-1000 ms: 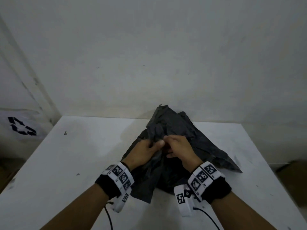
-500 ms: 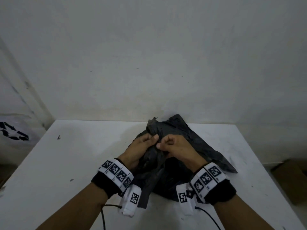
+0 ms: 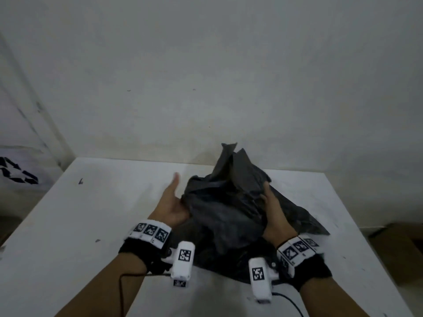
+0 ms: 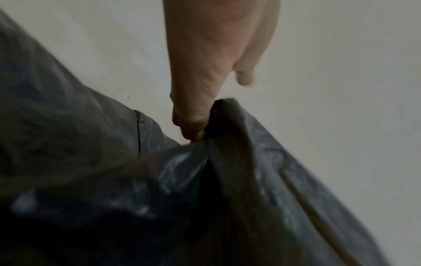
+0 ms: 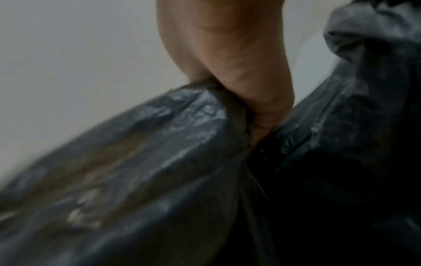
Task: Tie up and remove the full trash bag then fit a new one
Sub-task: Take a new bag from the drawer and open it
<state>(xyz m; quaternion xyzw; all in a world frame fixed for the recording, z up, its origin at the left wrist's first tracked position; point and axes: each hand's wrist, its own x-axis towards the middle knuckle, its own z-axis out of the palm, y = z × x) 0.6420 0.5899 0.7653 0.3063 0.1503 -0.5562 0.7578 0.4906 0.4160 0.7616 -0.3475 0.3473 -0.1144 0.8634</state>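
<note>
A crumpled black trash bag (image 3: 229, 202) lies on the white table (image 3: 91, 225), its far end sticking up. My left hand (image 3: 174, 202) is at the bag's left edge with the thumb raised free; in the left wrist view its fingers (image 4: 193, 124) curl round a fold of the bag (image 4: 239, 171). On the bag's right side, my right hand (image 3: 274, 211) has its thumb laid on the plastic. The right wrist view shows that hand (image 5: 257, 111) sunk into a fold of the bag (image 5: 159, 153), with the fingertips hidden. The plastic is stretched between the two hands.
A white bin with a black recycling mark (image 3: 16, 175) stands left of the table. A cardboard box (image 3: 398, 248) sits on the floor to the right. The wall (image 3: 206, 88) rises right behind the table's far edge.
My hands were pinching the bag close together at its middle. They have moved apart to its left and right sides, spreading the plastic between them.
</note>
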